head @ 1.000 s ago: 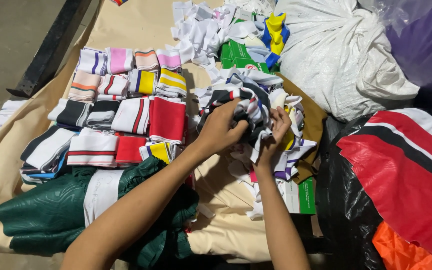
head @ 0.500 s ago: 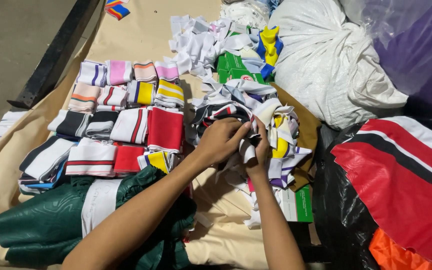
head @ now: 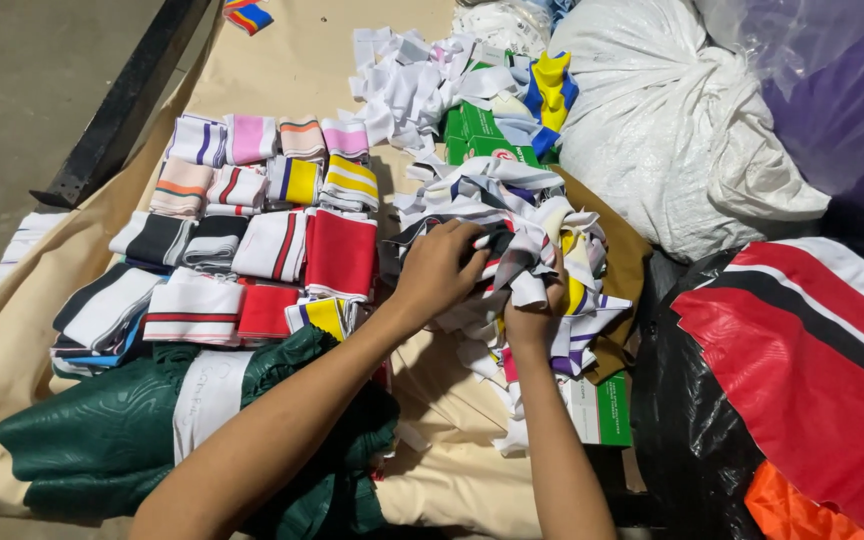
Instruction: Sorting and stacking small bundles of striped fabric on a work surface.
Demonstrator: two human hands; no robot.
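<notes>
**Pulling one strip from the tangle**

Both hands buried in the loose pile point(head: 522, 260) of striped knit strips, right of the sorted stacks point(head: 252, 240). Left hand point(head: 439, 270) curled over the heap, pinning it; right hand point(head: 535, 312) pinching a white strip from below. Best to hold the heap down, draw one strip out slowly, then flatten before stacking.

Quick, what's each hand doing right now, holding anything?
Left hand: fingers curled into the loose pile of striped fabric strips, gripping some.
Right hand: closed on a bunch of strips from the same pile.
</notes>
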